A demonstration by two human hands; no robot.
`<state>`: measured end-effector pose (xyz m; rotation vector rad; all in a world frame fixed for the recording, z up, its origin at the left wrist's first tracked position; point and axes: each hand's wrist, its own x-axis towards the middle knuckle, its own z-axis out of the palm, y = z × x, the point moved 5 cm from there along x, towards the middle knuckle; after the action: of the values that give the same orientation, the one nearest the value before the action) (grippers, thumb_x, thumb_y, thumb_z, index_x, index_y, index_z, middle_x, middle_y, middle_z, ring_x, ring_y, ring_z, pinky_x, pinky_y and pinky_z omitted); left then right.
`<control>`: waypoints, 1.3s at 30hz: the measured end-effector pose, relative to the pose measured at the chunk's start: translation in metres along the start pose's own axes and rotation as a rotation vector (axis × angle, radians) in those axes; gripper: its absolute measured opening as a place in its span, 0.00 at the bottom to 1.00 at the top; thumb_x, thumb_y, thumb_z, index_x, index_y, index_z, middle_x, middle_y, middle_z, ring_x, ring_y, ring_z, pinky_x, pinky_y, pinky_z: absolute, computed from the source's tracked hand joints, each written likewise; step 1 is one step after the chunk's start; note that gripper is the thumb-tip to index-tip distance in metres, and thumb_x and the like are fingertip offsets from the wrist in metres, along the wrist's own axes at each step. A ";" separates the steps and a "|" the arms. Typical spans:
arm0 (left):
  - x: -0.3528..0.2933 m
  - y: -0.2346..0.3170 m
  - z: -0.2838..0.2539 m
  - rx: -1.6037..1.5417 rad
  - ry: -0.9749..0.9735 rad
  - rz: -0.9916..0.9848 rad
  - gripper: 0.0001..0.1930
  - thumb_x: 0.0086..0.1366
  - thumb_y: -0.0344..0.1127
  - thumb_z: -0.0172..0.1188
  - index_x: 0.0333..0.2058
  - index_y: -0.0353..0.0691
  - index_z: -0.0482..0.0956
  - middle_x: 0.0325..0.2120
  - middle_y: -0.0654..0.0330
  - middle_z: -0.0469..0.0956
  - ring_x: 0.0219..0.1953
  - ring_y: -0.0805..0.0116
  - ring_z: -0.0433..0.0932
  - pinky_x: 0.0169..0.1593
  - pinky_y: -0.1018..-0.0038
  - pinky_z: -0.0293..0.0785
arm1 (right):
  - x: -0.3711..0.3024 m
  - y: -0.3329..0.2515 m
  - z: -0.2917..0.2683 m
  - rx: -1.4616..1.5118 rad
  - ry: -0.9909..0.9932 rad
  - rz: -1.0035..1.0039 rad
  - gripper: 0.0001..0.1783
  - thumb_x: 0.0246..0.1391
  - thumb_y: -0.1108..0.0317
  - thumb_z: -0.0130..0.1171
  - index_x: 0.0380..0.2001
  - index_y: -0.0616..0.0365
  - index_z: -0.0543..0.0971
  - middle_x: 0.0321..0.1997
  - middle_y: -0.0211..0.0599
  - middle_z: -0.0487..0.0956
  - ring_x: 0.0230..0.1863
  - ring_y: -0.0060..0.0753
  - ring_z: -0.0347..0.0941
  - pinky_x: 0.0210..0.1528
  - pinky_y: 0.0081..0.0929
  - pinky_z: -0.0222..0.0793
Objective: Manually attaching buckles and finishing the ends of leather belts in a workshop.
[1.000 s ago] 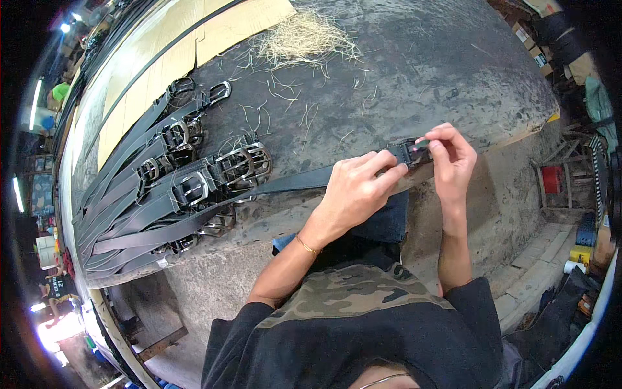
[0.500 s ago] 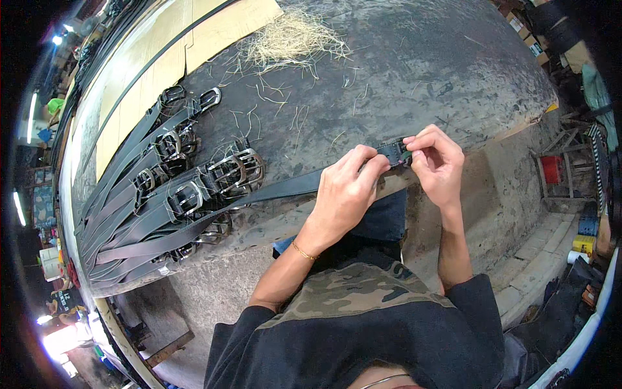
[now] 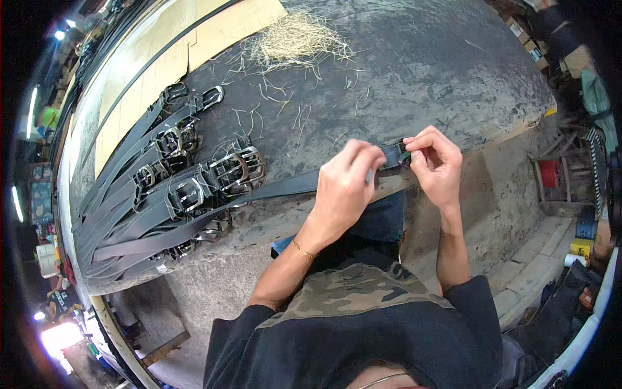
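Note:
A black belt (image 3: 288,186) runs from the pile at the left along the table's front edge to my hands. Its buckle end (image 3: 392,154) lies at the edge. My right hand (image 3: 438,165) is closed there, thumb and forefinger pinching the tip of the buckle end. My left hand (image 3: 346,181) is over the belt just left of the buckle, its fingers curled and smeared by motion. Something greyish shows at its fingertips, too blurred to name. Several black belts with metal buckles (image 3: 186,196) lie heaped to the left, thin pale threads around their buckles.
A heap of pale thread scraps (image 3: 301,40) sits at the far side of the dark worktable (image 3: 421,71), with loose strands scattered nearer. Cardboard sheets (image 3: 152,84) cover the far left. A red box (image 3: 549,173) stands beyond the table at the right.
My left hand has lifted slightly from the belt, its fingers curling up and back from the buckle. My right hand keeps its pinch in nearly the same place.

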<state>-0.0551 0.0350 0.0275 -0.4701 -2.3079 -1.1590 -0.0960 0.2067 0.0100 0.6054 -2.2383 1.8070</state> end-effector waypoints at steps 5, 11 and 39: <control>0.011 -0.027 -0.024 -0.189 0.564 -0.425 0.16 0.57 0.23 0.63 0.43 0.34 0.70 0.39 0.49 0.71 0.41 0.55 0.74 0.48 0.67 0.69 | 0.000 0.008 0.002 0.187 0.235 0.144 0.07 0.57 0.82 0.52 0.38 0.70 0.78 0.37 0.33 0.76 0.38 0.25 0.75 0.45 0.23 0.74; 0.006 0.019 0.003 -0.053 0.145 0.051 0.28 0.48 0.36 0.66 0.47 0.33 0.69 0.47 0.45 0.70 0.52 0.49 0.70 0.55 0.59 0.65 | -0.007 0.017 -0.014 0.431 0.461 0.280 0.14 0.61 0.75 0.55 0.48 0.72 0.72 0.43 0.43 0.76 0.44 0.37 0.76 0.53 0.32 0.77; -0.031 0.029 -0.025 -0.189 0.136 0.285 0.16 0.46 0.22 0.62 0.38 0.34 0.77 0.32 0.51 0.74 0.31 0.54 0.75 0.34 0.64 0.73 | -0.025 0.023 -0.110 -0.303 0.538 -0.057 0.06 0.53 0.81 0.61 0.35 0.66 0.81 0.34 0.31 0.79 0.29 0.16 0.69 0.30 0.15 0.66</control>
<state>-0.0082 0.0285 0.0406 -0.7393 -1.9496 -1.2282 -0.0939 0.3214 0.0048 0.1025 -2.0262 1.3528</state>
